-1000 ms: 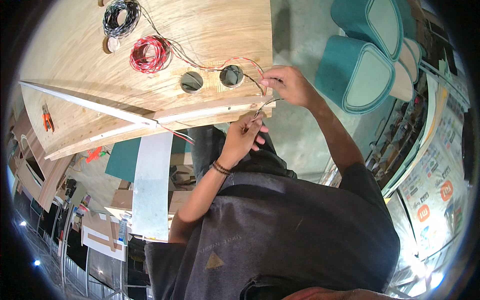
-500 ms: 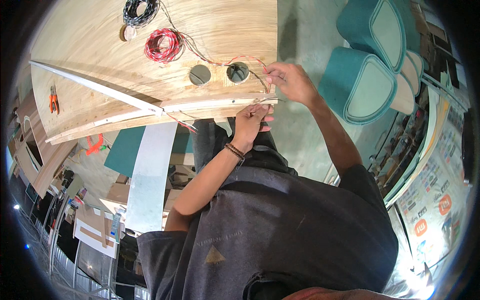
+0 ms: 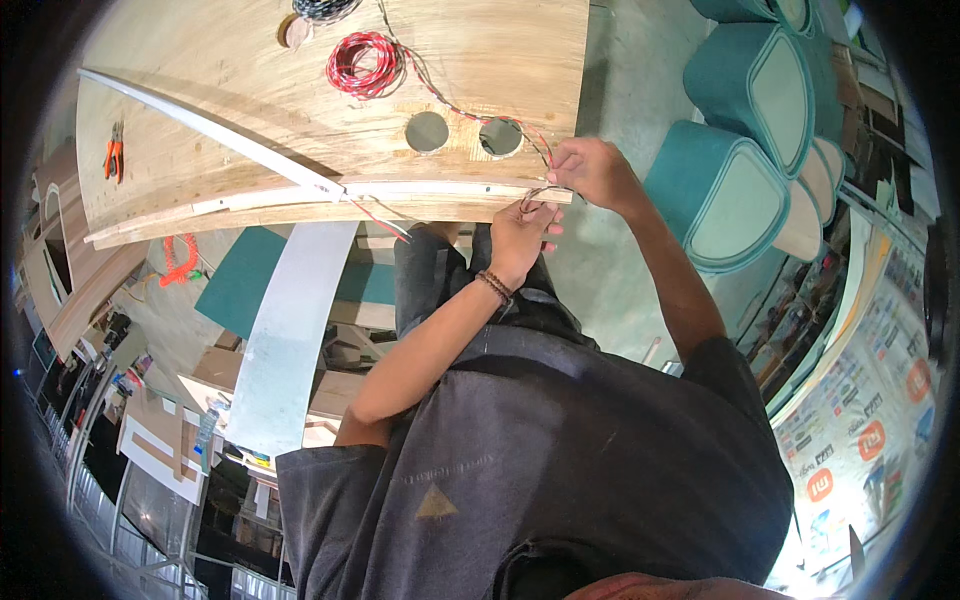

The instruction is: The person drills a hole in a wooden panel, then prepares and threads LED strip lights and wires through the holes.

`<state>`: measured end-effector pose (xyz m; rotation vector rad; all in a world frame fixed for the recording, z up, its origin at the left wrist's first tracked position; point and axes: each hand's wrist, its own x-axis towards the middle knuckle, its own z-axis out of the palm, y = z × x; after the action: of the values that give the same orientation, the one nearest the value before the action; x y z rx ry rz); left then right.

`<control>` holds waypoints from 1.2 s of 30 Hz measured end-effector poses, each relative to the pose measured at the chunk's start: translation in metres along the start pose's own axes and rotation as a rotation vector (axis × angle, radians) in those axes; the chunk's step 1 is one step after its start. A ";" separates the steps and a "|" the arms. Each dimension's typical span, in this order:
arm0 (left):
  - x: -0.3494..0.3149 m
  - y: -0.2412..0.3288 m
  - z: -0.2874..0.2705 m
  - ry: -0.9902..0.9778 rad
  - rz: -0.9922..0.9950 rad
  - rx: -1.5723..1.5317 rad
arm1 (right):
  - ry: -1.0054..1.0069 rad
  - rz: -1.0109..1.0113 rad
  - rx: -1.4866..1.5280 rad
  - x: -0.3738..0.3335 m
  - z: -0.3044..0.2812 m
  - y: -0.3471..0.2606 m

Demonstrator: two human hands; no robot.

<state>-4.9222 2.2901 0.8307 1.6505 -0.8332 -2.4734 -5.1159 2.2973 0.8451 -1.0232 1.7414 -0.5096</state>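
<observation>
My right hand (image 3: 597, 172) pinches the red-and-white wire (image 3: 535, 134) and a dark wire at the right end of the wooden panel's near edge. Just below it, my left hand (image 3: 524, 238) has its thumb and finger closed on the dark wire (image 3: 534, 193), with its other fingers loosely curled. Both wires run back past two round holes in the panel (image 3: 230, 110) toward a red-and-white coil (image 3: 362, 66) and a black-and-white coil (image 3: 325, 8). A pale strip (image 3: 420, 189) lies along the near edge. Fingertip contact with the wires is partly hidden.
A long white bar (image 3: 210, 132) lies slantwise across the panel, with orange-handled pliers (image 3: 115, 152) to its left. Short wire ends (image 3: 383, 219) hang over the near edge. Green padded seats (image 3: 715, 195) stand on the floor at right. A white board (image 3: 290, 335) lies below the panel.
My right hand has come down closer to my left hand, drawing the wires toward the panel's edge. The whole view has shifted, with the panel now higher and farther right.
</observation>
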 end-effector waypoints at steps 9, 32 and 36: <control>-0.022 0.000 -0.036 -0.092 -0.168 0.121 | 0.147 0.177 -0.047 -0.017 -0.007 -0.009; -0.093 -0.108 -0.161 0.186 0.490 0.255 | -0.188 0.084 -0.322 -0.090 0.122 -0.033; -0.188 -0.134 -0.223 0.657 0.698 0.184 | -0.236 -0.123 -0.556 -0.075 0.109 -0.018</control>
<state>-4.6145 2.3768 0.8641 1.6641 -1.2547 -1.3231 -4.9996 2.3630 0.8561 -1.5187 1.6444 0.0368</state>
